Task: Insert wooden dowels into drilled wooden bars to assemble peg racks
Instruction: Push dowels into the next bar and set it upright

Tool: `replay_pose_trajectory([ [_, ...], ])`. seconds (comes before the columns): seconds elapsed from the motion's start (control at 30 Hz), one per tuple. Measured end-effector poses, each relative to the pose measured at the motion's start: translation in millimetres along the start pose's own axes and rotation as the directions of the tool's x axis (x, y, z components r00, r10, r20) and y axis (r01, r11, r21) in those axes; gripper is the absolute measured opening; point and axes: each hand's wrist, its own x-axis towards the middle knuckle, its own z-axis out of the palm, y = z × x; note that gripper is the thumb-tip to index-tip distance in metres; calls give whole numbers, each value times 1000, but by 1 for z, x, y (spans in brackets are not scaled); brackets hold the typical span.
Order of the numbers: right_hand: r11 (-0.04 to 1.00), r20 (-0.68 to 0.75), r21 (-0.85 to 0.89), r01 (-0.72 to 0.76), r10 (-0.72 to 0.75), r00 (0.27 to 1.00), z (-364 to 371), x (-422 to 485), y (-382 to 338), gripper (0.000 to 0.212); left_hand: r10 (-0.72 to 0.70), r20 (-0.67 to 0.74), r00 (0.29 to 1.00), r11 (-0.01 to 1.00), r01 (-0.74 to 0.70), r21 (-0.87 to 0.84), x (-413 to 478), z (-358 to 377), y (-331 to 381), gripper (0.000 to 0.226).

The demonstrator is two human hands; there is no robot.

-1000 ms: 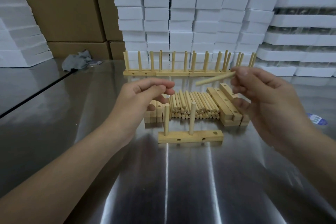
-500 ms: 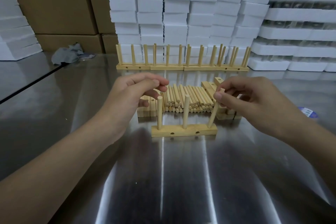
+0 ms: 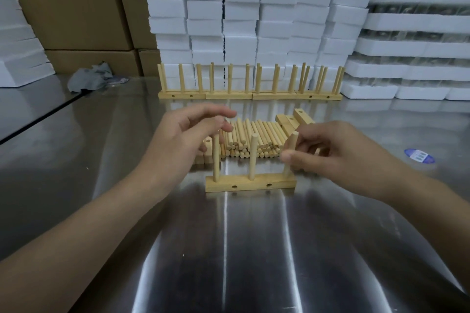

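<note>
A drilled wooden bar (image 3: 250, 183) lies on the steel table in front of me with two dowels (image 3: 252, 156) standing upright in it. My right hand (image 3: 333, 152) pinches a third dowel (image 3: 292, 145) that stands almost upright at the bar's right end. My left hand (image 3: 185, 140) hovers over the leftmost dowel (image 3: 216, 162) with loosely curled fingers and holds nothing. Behind the bar lies a pile of loose dowels (image 3: 254, 136), with spare drilled bars (image 3: 292, 119) stacked at its right.
A row of finished peg racks (image 3: 250, 95) stands at the table's back edge before stacked white foam blocks (image 3: 241, 12). Cardboard boxes (image 3: 76, 7) and a grey cloth (image 3: 89, 79) are at back left. A blue sticker (image 3: 419, 155) lies at right.
My right hand brought the dowel down from the air to the bar's right end and tipped it from slanted to nearly upright. My left hand stayed hovering by the left dowel.
</note>
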Motion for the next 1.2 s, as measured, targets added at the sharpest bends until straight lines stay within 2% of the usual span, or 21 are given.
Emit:
replay_pose_trajectory([
  [0.17, 997, 31, -73, 10, -8, 1000, 5, 5, 0, 19, 228, 32, 973, 964, -231, 131, -6, 5, 5, 31],
  [0.3, 996, 70, -88, -22, 28, 997, 1, 8, -1, 18, 218, 85, 972, 953, -231, 194, -8, 9, 5, 25],
  [0.4, 990, 59, -138, -31, 40, 997, 3, 7, 0, 19, 131, 183, 974, 968, -165, 190, -5, 4, 6, 28],
  [0.47, 987, 54, -157, -30, 39, 998, 6, 7, 1, 19, -8, 324, 946, 974, -66, 215, 2, -10, 8, 44],
  [0.53, 990, 36, -137, -38, 43, 998, 8, 6, 2, 20, -142, 450, 882, 938, -25, 344, 7, -25, 8, 53],
  [0.6, 993, 25, -114, -42, 46, 999, 9, 5, 3, 21, -234, 494, 838, 858, -62, 511, 8, -30, 5, 47],
  [0.67, 997, 26, -69, -30, 31, 999, 8, 4, 2, 23, -296, 469, 832, 806, -46, 590, 8, -27, 0, 36],
  [0.8, 999, -38, 46, 1, 1, 999, -1, 1, -2, 44, -274, 434, 859, 826, -21, 563, 8, -21, 0, 26],
  [0.9, 998, -266, 52, 43, -28, 963, -13, 0, 2, 43, -194, 431, 881, 870, -48, 490, 14, -33, 10, 24],
  [0.97, 998, -445, 4, 60, -52, 894, -21, 1, 13, 42, -166, 401, 901, 885, -43, 463, 22, -49, 16, 30],
  [1.07, 994, -598, -106, -28, -41, 801, -28, 1, 39, 45, -144, 320, 936, 888, -20, 459, 45, -79, 10, 30],
  [1.13, 980, -618, -153, -124, 3, 786, -28, 0, 62, 45, -158, 227, 961, 884, 35, 466, 63, -97, -5, 29],
  [1.2, 950, -584, -188, -249, 96, 806, -27, 1, 85, 37, -179, 127, 976, 886, 104, 453, 79, -111, -25, 24],
])
